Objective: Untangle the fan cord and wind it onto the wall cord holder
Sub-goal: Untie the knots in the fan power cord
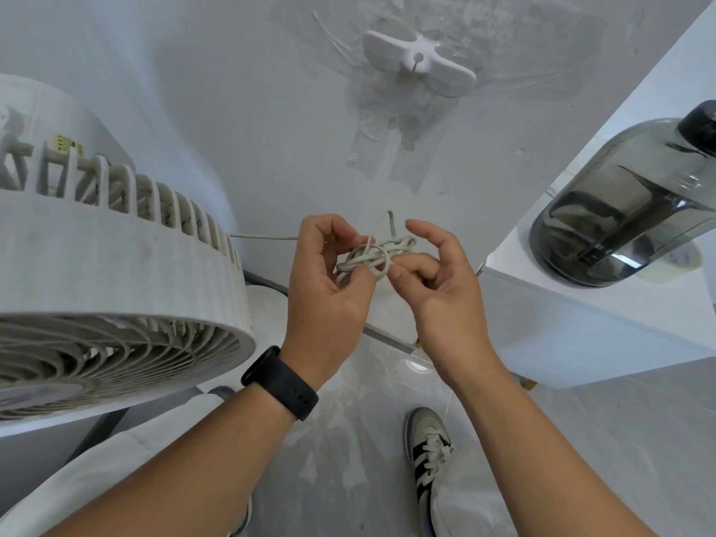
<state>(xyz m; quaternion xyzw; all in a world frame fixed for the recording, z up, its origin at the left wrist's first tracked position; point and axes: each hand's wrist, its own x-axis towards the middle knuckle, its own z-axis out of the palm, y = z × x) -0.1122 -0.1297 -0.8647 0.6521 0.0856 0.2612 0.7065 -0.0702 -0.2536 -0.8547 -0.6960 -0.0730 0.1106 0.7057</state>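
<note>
White desk fan (116, 288) is the landmark, everything placed off it. Smoked-glass jug (620, 203) sits on a white shelf (581, 304) well right of the fan. Left hand (329, 281), black wristband (279, 382) on that wrist, is just right of the fan; fingers curled round the knotted cord bundle (372, 257), holding it. Right hand (441, 277), further right of the fan, pinches a loop of the same knot with thumb and forefinger, other fingers loosely spread. Wall cord holder (420, 63), white cross-shaped bracket, is up on the wall above and right of the fan, bare, no cord on it. A thin cord run (267, 237) goes from the fan's rear to the left hand.

Progress: early. Knot looks tight and tangled, untangling under way, not finished. Winding not yet begun; the whole wrap onto the holder is left.
</note>
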